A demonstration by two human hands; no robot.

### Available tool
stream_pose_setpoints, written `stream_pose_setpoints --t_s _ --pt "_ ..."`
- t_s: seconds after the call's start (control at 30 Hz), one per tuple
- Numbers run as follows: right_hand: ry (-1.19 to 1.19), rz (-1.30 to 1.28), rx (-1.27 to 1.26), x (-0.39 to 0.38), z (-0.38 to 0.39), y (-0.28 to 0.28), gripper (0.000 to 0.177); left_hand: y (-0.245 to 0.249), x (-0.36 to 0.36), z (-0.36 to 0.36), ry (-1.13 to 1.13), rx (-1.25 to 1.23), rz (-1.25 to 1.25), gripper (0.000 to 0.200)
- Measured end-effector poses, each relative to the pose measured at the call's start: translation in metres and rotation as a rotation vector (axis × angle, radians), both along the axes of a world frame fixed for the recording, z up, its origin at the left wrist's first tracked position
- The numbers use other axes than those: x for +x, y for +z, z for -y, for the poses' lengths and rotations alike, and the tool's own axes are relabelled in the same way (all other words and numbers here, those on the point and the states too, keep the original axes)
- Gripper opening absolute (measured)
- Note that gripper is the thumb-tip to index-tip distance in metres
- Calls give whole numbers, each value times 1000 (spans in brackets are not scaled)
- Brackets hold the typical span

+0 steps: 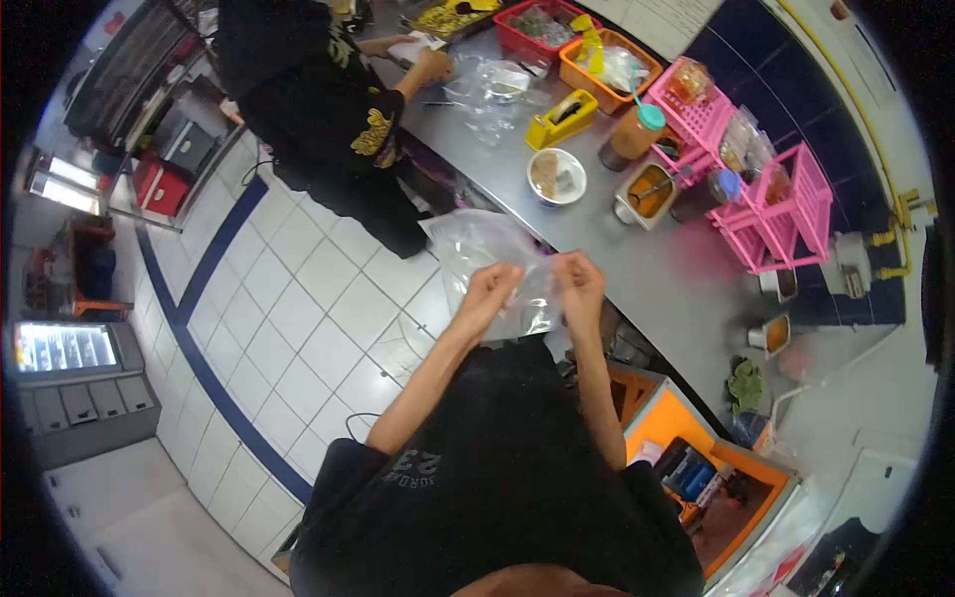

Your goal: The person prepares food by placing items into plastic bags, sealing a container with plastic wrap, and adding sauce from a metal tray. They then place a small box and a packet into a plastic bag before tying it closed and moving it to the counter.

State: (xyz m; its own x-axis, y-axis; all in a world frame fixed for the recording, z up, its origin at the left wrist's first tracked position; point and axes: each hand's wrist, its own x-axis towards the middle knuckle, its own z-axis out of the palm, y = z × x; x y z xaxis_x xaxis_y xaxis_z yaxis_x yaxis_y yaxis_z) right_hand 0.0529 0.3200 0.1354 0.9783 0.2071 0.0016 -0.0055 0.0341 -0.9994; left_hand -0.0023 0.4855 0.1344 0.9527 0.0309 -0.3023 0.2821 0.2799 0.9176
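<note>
A clear plastic bag (476, 244) hangs in front of me, pinched at its edge by both hands. My left hand (489, 290) grips one side of the opening and my right hand (579, 282) grips the other, a short gap apart. The bag looks empty and crumpled. Both hands are held just off the near edge of the grey counter (637, 269).
On the counter stand a white bowl (556, 176), a yellow tape dispenser (563, 116), a metal tin (647, 193), red and orange baskets (609, 70) and pink racks (761, 184). Another person in black (318, 109) works at the counter's far end. White tiled floor (298, 338) lies left.
</note>
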Motion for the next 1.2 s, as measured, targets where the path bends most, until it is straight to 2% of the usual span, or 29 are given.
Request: stream_pose_setpoints --t_s 0.03,0.1,0.13,0.17,0.2,0.27,0.3,0.33,0.37,0.4,0.43,0.47,0.53,0.57,0.6,0.63,0.67,0.7,0.73,0.8,0.83,0.87,0.9,0.93,0.97,1.0,1.07,1.13,1.2 --pt "-168 -62 60 5 -3 -4 18 14 -1 10 105 -227 -16 22" --pt "-111 -134 170 2 -7 -12 18 -16 -1 8 60 -257 57 19" --pt "-69 -206 271 -3 -9 -1 19 -6 2 10 -2 -295 126 18" --pt "-44 -256 269 -14 -17 7 18 5 2 22 126 -233 86 14" --pt "-52 -249 269 -22 -22 9 18 -2 6 22 117 -235 91 14" --pt "149 -123 45 -32 -22 11 17 -22 10 15 110 -71 19 23" --pt "166 -245 101 -31 -16 -7 16 -6 6 12 91 191 45 16" --pt "108 -139 -21 -24 4 -46 18 -15 3 1 86 332 132 11" --pt "52 -44 -149 -19 33 -73 22 -26 -2 -10 77 467 209 19" --pt "-73 -33 -249 -9 57 -67 27 -11 -6 -29 118 570 286 27" --pt "-209 -176 -216 -8 79 -69 30 10 -6 -44 159 678 374 37" --pt "-213 -177 -214 -9 95 -83 30 21 -7 -40 154 679 375 37" --pt "-457 -27 -421 -11 105 -106 17 35 -8 -25 461 394 386 46" --pt "-469 -25 -414 -13 97 -112 17 23 -6 -20 477 388 436 38" --pt "-552 246 -611 -22 76 -100 10 27 -5 -13 468 384 436 38" --pt "-627 516 -811 -34 55 -85 13 34 -5 -4 426 229 359 33" --pt "-571 561 -785 -42 33 -64 23 38 -4 3 377 76 286 27" --pt "-515 606 -759 -47 16 -49 35 29 -9 9 208 107 180 19" --pt "-529 601 -769 -47 12 -71 35 19 -14 18 192 101 179 19" --pt "-258 491 -450 -51 13 -129 31 4 -25 32 -266 358 349 14" --pt "-268 485 -457 -54 25 -126 31 2 -28 28 -349 474 399 14" --pt "-343 349 -395 -54 45 -120 26 -16 -22 10 -358 471 401 14" --pt "-414 214 -327 -54 64 -107 21 -46 -12 -17 -282 749 362 14" --pt "-435 -114 -416 -60 84 -74 11 -62 -6 -32 -194 1026 315 15" --pt "-445 -64 -591 -65 98 -70 17 -56 -3 -37 -194 1031 321 15" --pt "-454 -62 -583 -75 102 -77 17 -43 0 -42 -184 998 291 15" --pt "-482 366 -906 -95 110 -96 24 -31 0 -36 -172 957 259 14" --pt "-470 234 -879 -105 106 -99 25 -25 -3 -4 -250 751 331 16" --pt "-382 456 -711 -111 106 -137 26 -22 -4 28 -440 740 382 12"
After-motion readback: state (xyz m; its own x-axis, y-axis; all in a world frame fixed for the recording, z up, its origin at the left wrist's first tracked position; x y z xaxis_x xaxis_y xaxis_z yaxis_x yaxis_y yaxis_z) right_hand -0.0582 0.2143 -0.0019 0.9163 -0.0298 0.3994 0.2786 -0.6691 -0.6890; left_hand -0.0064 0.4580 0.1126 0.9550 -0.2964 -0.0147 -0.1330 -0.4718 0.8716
